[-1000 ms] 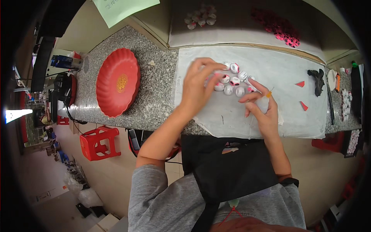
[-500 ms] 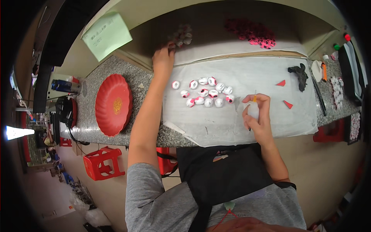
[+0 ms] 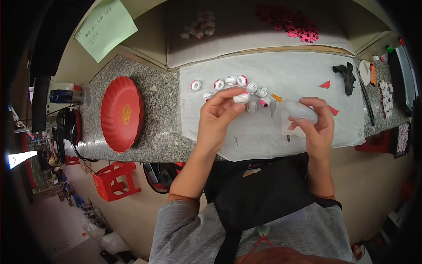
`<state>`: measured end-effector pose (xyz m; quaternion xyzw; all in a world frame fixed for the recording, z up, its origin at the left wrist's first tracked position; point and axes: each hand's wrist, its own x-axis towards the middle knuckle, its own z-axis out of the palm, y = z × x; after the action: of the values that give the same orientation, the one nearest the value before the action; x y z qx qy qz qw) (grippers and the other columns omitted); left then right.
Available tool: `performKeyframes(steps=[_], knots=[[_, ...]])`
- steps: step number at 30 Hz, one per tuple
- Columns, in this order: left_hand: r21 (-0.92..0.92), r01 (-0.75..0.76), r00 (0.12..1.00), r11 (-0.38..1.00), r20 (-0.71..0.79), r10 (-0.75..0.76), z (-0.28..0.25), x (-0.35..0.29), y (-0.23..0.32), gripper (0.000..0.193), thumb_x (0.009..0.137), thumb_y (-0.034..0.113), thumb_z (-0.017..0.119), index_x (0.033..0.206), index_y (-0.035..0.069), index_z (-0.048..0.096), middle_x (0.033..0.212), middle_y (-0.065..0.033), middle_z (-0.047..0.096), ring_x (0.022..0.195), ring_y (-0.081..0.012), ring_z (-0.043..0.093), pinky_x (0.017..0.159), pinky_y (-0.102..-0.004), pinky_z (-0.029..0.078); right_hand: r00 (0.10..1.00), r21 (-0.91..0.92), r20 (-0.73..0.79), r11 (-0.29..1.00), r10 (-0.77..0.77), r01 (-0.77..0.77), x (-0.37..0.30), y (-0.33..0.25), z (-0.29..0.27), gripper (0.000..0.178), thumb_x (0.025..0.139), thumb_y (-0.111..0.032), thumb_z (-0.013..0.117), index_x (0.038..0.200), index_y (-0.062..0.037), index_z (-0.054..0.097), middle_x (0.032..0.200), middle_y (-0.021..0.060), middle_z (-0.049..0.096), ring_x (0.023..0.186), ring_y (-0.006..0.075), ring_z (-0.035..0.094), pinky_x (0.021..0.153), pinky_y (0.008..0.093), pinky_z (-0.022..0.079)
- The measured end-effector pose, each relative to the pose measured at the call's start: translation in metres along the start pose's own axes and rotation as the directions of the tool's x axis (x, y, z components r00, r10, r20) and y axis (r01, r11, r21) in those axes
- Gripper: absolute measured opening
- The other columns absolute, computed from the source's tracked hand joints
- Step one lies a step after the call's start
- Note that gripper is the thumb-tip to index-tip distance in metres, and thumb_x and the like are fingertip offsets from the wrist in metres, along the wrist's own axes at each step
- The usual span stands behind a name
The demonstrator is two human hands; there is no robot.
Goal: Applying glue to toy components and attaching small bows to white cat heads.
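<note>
- Right hand (image 3: 320, 130): mine, curled round a translucent bottle (image 3: 303, 112), orange nozzle (image 3: 276, 97) pointing leftward.
- Left hand (image 3: 215, 116): mine, back from the shelf (image 3: 246, 42), pinching a white bead (image 3: 241, 97) over the sheet (image 3: 259, 141); bead and nozzle now near, seemingly paired for work.
- Loose beads (image 3: 231, 80): beyond, on the sheet.
- White pile (image 3: 200, 26): shelved.

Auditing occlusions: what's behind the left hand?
Behind the left hand, the white sheet shows around it, plus a white piece at its upper left edge, apparently partly covered. Anything directly beneath the hand is hidden.
</note>
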<state>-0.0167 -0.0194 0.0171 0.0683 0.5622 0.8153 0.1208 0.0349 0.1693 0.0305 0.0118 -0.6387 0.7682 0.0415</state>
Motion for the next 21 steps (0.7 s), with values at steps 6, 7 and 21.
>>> performKeyframes(steps=[6,7,21], knots=[[-0.166,0.005,0.999,0.986,-0.043,-0.013,0.009,-0.007,-0.02,0.027,0.073,-0.001,0.052,0.1,-0.001,0.046,0.095,-0.0097,0.052,0.085,-0.0154,0.051,0.075,-0.0299,0.043,0.954,0.358,-0.279,0.91,-0.108,0.208,0.009,-0.003,0.006,0.027,0.059,0.001,0.059,0.082,-0.0012,0.045,0.083,0.01,0.045,0.07,0.0127,0.047,0.053,0.0212,0.039],[-0.15,-0.014,0.999,0.989,-0.046,0.007,0.006,-0.008,-0.023,0.028,0.073,-0.001,0.052,0.101,-0.001,0.045,0.096,-0.0102,0.051,0.086,-0.0158,0.051,0.076,-0.0305,0.042,0.954,0.352,-0.28,0.913,-0.104,0.203,0.009,-0.002,0.009,0.027,0.059,0.001,0.059,0.082,-0.0012,0.045,0.083,0.01,0.045,0.07,0.0127,0.047,0.053,0.0212,0.039],[-0.215,-0.052,0.999,0.975,-0.013,0.051,0.0,-0.014,-0.02,0.034,0.07,-0.006,0.052,0.103,-0.002,0.042,0.103,-0.0154,0.048,0.095,-0.0163,0.048,0.078,-0.0232,0.039,0.793,-0.311,0.077,0.741,-0.604,0.595,0.002,0.0,0.032,0.043,0.05,0.0,0.073,0.084,-0.0036,0.047,0.079,0.0096,0.046,0.062,0.0143,0.049,0.053,0.0229,0.042]])
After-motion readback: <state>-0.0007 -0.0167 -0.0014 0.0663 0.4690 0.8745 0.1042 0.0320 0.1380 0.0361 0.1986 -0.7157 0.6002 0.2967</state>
